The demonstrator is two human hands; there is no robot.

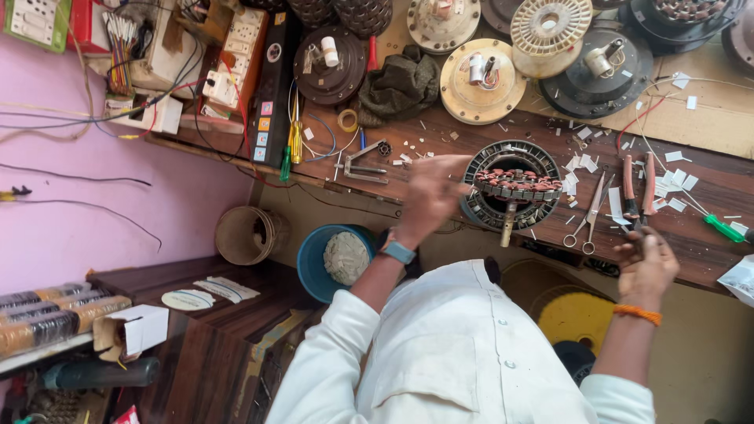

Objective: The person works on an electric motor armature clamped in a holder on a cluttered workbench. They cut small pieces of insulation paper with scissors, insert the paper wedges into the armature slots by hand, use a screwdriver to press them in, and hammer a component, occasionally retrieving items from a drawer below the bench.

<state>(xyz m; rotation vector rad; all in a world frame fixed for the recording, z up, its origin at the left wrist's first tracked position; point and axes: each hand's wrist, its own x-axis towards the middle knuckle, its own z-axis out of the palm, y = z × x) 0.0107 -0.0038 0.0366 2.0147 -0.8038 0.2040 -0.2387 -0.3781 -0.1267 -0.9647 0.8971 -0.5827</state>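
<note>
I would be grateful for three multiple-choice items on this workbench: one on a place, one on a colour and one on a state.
1. Where do the scissors lie?
A. Between the wound stator and the red-handled pliers
B. In the blue bucket
C. On the pink wall

2. What colour is the band on the right wrist?
A. Green
B. Orange
C. White

3. What is the left hand doing?
A. Hanging in the bucket
B. Gripping the scissors
C. Reaching to the stator's side

Answers:
1 A: the scissors sit on the bench with the stator on one side and the pliers on the other.
2 B: an orange band circles the wrist below the right hand.
3 C: its fingers meet the stator's rim, though motion blur hides the grip.
</note>
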